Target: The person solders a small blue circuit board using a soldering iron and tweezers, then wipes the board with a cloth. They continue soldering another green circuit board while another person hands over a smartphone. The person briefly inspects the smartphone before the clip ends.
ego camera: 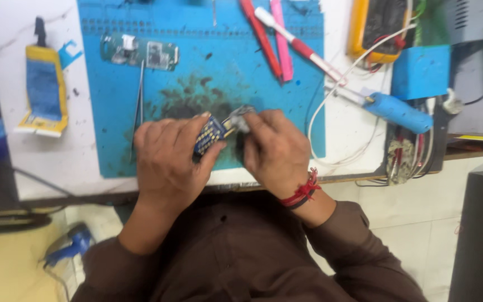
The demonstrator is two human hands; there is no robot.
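My left hand (pixel 169 159) grips a small blue circuit board with gold contacts (pixel 210 134) over the near edge of a stained blue work mat (pixel 264 100). My right hand (pixel 275 148) pinches a small grey metal part (pixel 242 113) at the board's upper end. The two hands touch each other around the board. A red thread band sits on my right wrist. Much of the board is hidden by my fingers.
Another green circuit board (pixel 140 52) and tweezers (pixel 139 95) lie on the mat's left. Red and pink tools (pixel 272 42), a blue soldering iron (pixel 398 111), a yellow meter (pixel 378 28), a blue box (pixel 420 71) and a yellow-blue tube (pixel 44 89) surround it.
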